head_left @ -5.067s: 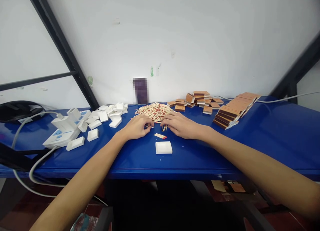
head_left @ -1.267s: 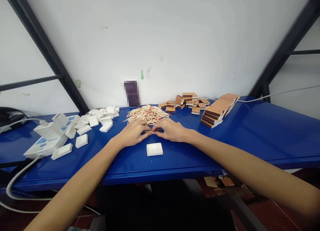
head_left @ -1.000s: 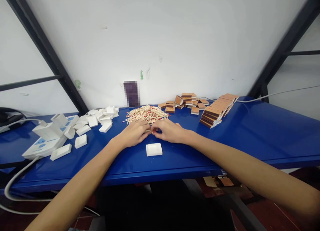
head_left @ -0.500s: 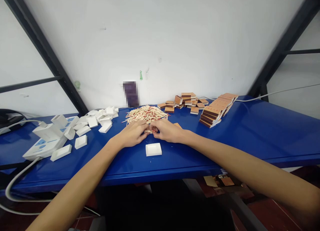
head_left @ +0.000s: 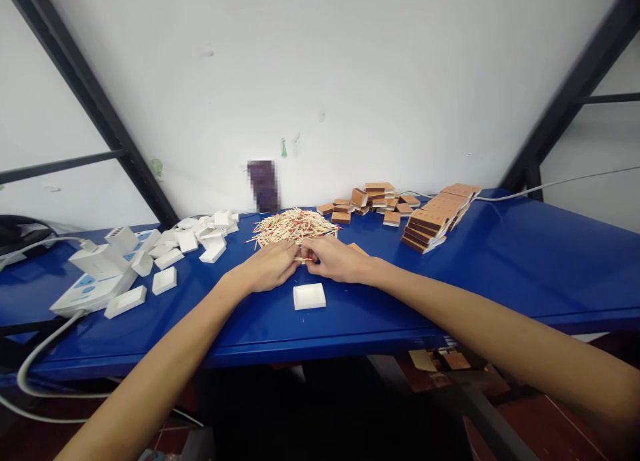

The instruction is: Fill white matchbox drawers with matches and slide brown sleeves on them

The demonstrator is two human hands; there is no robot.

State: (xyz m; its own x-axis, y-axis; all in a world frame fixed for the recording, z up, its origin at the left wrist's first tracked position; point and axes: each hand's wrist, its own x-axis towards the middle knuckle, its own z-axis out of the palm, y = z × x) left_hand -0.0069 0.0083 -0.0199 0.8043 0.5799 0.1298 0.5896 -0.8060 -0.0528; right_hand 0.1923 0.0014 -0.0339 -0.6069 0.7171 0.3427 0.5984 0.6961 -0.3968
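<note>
Both my hands rest on the blue table [head_left: 500,274] just in front of a heap of red-tipped matches [head_left: 293,226]. My left hand [head_left: 270,266] and my right hand [head_left: 334,259] meet fingertip to fingertip, and together they pinch a small bunch of matches [head_left: 301,259] between them. A white empty matchbox tray [head_left: 309,296] lies on the table right below the hands, nearer to me. A brown piece [head_left: 358,249] shows just behind my right hand.
White trays [head_left: 200,238] lie scattered at the left beside a white device with a cable [head_left: 95,281]. Brown matchbox sleeves lie in a loose pile [head_left: 373,201] and in a leaning stack [head_left: 440,218] at the back right. Black frame bars cross both sides.
Since five seconds ago my hands have come together and gathered the loose matches between them. Over the last second they hardly shifted; the view moved a little.
</note>
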